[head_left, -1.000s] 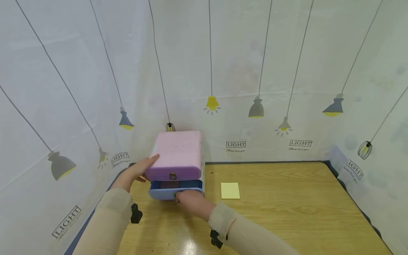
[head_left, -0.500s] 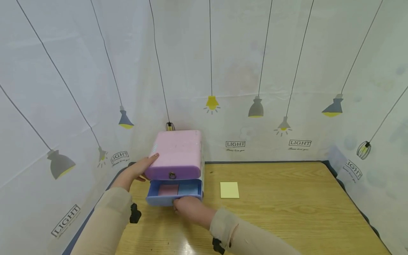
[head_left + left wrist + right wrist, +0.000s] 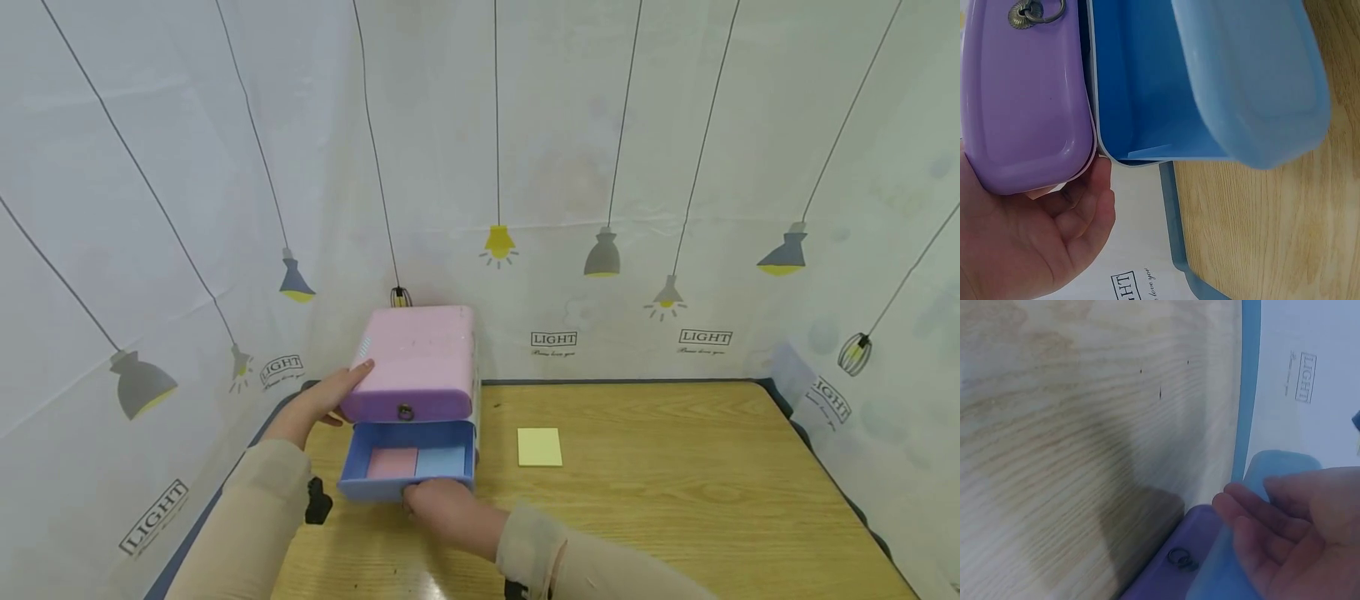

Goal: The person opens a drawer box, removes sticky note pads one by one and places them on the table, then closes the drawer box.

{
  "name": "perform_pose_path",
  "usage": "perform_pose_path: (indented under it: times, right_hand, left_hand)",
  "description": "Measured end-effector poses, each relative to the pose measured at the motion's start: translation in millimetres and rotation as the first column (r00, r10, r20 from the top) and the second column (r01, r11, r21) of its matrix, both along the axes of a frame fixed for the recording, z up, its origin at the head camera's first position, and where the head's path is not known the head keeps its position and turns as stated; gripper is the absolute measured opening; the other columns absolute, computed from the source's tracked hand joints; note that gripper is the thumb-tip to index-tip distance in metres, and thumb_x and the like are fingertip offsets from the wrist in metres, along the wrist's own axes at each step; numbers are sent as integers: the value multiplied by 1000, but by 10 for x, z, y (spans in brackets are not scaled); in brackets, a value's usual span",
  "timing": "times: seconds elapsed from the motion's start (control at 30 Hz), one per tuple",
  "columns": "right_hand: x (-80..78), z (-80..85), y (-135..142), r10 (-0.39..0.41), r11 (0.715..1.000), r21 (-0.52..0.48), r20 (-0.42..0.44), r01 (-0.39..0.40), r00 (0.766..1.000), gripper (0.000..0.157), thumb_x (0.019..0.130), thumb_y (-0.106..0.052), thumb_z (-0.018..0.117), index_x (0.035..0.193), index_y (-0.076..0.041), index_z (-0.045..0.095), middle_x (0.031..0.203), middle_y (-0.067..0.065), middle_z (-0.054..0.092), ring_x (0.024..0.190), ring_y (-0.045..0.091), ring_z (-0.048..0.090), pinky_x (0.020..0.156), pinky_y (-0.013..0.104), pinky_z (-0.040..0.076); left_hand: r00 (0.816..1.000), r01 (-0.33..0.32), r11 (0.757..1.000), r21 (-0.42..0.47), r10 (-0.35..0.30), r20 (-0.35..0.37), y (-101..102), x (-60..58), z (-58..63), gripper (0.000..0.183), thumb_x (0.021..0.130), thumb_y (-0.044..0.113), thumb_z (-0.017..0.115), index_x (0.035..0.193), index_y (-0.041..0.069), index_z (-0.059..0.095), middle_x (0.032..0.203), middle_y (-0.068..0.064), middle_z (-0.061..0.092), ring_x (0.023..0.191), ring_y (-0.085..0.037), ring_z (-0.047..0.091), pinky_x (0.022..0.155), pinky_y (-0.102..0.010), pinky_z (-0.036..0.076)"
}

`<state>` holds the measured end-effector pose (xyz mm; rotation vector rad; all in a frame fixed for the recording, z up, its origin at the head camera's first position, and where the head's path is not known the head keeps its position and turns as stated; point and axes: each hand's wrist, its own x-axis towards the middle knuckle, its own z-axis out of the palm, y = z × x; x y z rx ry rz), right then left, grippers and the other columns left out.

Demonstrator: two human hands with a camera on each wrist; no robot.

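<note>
A small two-drawer storage box point(image 3: 420, 346) with a pink top stands at the back left of the table. Its purple upper drawer point(image 3: 442, 406) is closed and has a metal ring pull point(image 3: 1038, 14). The blue lower drawer point(image 3: 371, 490) stands pulled out. Inside it lie a pink sticky note pad point(image 3: 392, 462) and a light blue one point(image 3: 441, 461), side by side. My left hand point(image 3: 330, 398) holds the box's left side, thumb on top and fingers curled below. My right hand point(image 3: 450, 510) pinches at the middle of the blue drawer's front; its pull is hidden behind the fingers.
A yellow sticky note pad point(image 3: 539, 447) lies on the wooden table point(image 3: 675, 475), right of the box. Behind the table and along both sides hangs a pale cloth point(image 3: 570, 150) printed with lamps. The box stands near the table's back edge.
The blue drawer has slid out toward me, drawn by my right hand, and both pads in it now show more fully. My left hand has stayed on the box.
</note>
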<state>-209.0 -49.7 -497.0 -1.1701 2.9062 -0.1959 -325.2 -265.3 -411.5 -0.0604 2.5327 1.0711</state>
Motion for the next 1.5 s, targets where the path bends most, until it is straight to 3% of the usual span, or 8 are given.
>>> perform_pose_path:
  times: [0.13, 0.6, 0.97, 1.2, 1.5]
  right_hand:
    - [61, -3, -5, -2, 1000, 10, 40, 2, 999, 18, 95, -25, 63, 80, -17, 58, 67, -6, 59, 56, 5, 51, 53, 19, 46]
    - [254, 75, -2, -5, 1000, 16, 42, 4, 999, 19, 94, -25, 65, 79, -17, 57, 66, -6, 58, 56, 5, 52, 51, 20, 46]
    - [297, 26, 21, 45, 996, 78, 64, -50, 997, 12, 97, -18, 61, 87, -14, 56, 70, -4, 56, 60, 3, 53, 52, 19, 47]
    - [296, -8, 39, 68, 997, 24, 80, -71, 994, 18, 99, -21, 57, 83, -16, 56, 66, -5, 55, 56, 2, 49, 50, 18, 43]
    - [264, -22, 42, 99, 994, 20, 172, -104, 980, 7, 91, -23, 69, 92, -16, 66, 69, -9, 54, 59, 3, 46, 55, 20, 42]
  left_hand:
    - [1000, 1, 1000, -2, -1, -1, 9, 7, 7, 92, 97, 68, 24, 142, -12, 26, 108, -26, 62, 87, -31, 66, 75, -47, 52]
    - [1000, 1, 1000, -1, -1, -4, 10, 37, 28, 91, 97, 68, 25, 143, -11, 25, 107, -25, 61, 86, -30, 65, 76, -47, 52]
    - [1000, -4, 1000, 12, 4, 18, 22, 35, 61, 92, 98, 66, 26, 144, -13, 20, 108, -29, 59, 89, -35, 66, 80, -52, 52]
    - [1000, 2, 1000, 8, -2, 11, 27, 49, 69, 91, 98, 66, 26, 144, -13, 21, 108, -28, 59, 89, -34, 65, 79, -52, 51]
    - [1000, 2, 1000, 8, -2, 13, 23, 59, 84, 92, 98, 67, 26, 145, -12, 18, 107, -27, 59, 89, -34, 64, 78, -50, 52]
